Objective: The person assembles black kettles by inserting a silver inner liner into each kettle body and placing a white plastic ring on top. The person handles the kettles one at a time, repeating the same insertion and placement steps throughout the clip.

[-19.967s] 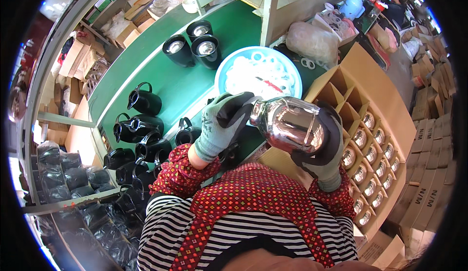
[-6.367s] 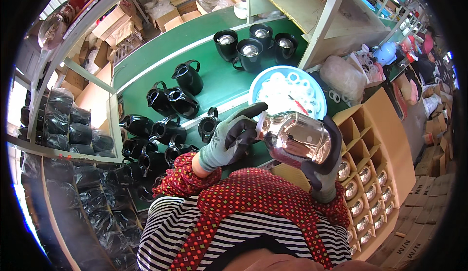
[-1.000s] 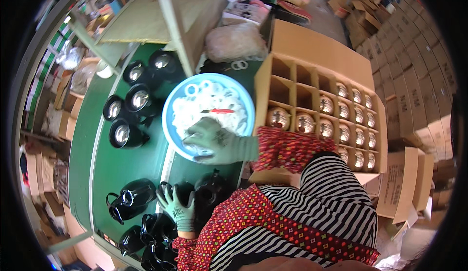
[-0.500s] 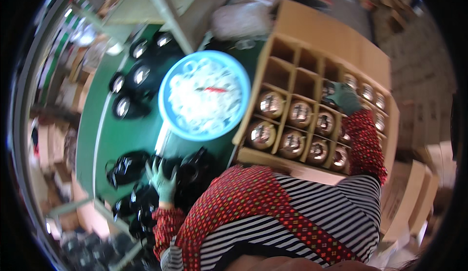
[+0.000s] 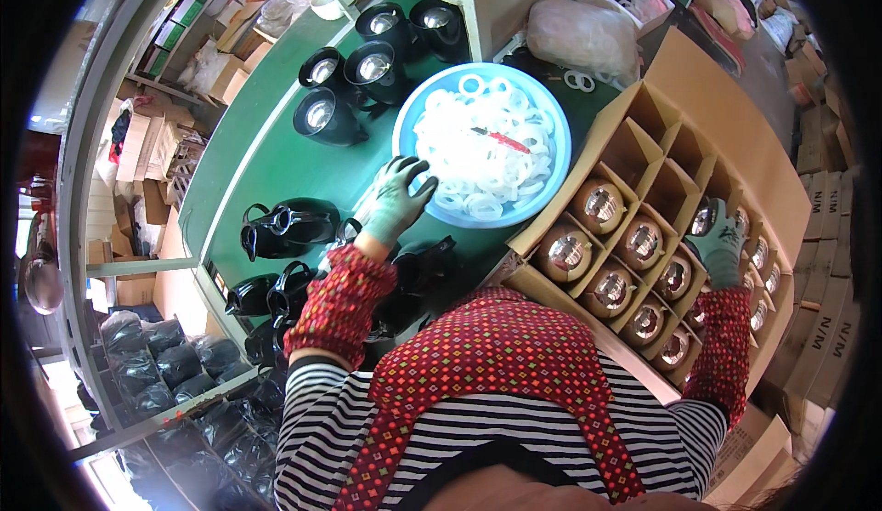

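Note:
My left hand (image 5: 397, 202), in a pale green glove, is over the green table at the near-left edge of a blue basin (image 5: 561, 148). Its fingers are apart and hold nothing; whether they touch the basin cannot be made out. White plastic rings (image 5: 469, 143) fill the basin, with a small red tool (image 5: 508, 141) lying on top. On the right, my gloved right hand (image 5: 722, 244) reaches into a divided cardboard box (image 5: 726, 97). Its fingers close round a mirrored glass flask liner (image 5: 705, 219) in one compartment. Several more shiny liners (image 5: 563, 254) stand in neighbouring compartments.
Black jug bodies with mirrored insides (image 5: 375, 68) stand at the table's far left. Other black jugs (image 5: 303, 221) crowd the near left. Beyond the basin lies a clear plastic bag (image 5: 583, 38). Bagged black items (image 5: 175, 359) fill a lower rack at left.
My left hand has moved up and right from the black jugs to the basin's edge. My right hand stays at the liner in the box. The whole view has shifted.

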### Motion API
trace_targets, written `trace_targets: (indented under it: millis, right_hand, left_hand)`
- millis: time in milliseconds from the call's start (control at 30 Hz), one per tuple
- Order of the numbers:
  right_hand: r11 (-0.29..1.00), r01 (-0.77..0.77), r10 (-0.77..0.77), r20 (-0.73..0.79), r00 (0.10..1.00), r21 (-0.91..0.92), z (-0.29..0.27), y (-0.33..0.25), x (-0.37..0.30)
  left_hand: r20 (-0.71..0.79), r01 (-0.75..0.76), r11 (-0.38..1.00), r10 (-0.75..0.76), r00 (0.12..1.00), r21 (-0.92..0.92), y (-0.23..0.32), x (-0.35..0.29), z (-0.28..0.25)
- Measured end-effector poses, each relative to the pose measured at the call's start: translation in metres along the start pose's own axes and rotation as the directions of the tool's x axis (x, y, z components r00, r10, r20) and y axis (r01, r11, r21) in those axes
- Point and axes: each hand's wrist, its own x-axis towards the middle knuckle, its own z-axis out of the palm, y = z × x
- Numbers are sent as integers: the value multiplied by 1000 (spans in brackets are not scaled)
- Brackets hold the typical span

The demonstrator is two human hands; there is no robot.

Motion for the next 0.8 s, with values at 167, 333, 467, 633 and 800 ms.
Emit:
trace_targets:
  millis: [167, 333, 467, 633, 800]
  right_hand:
    - [957, 131, -53, -288, 956, 259, -62, 9, -29]
    - [440, 344, -49, -361, 931, 830, -96, 12, -78]
    - [448, 305, -70, -307, 949, 840, -102, -15, -118]
    - [318, 249, -95, -230, 969, 915, -90, -69, -148]
    - [-72, 190, -157, -199, 967, 979, -86, -136, -160]
  left_hand:
    - [21, 127, 967, -134, 991, 220, 10, 57, 57]
    - [-45, 122, 919, -113, 993, 375, -9, 98, 89]
    - [89, -111, 869, 77, 993, 482, -24, 118, 87]
    - [25, -191, 856, 205, 978, 481, -38, 121, 65]
    - [-149, 10, 977, 23, 989, 215, -7, 77, 4]
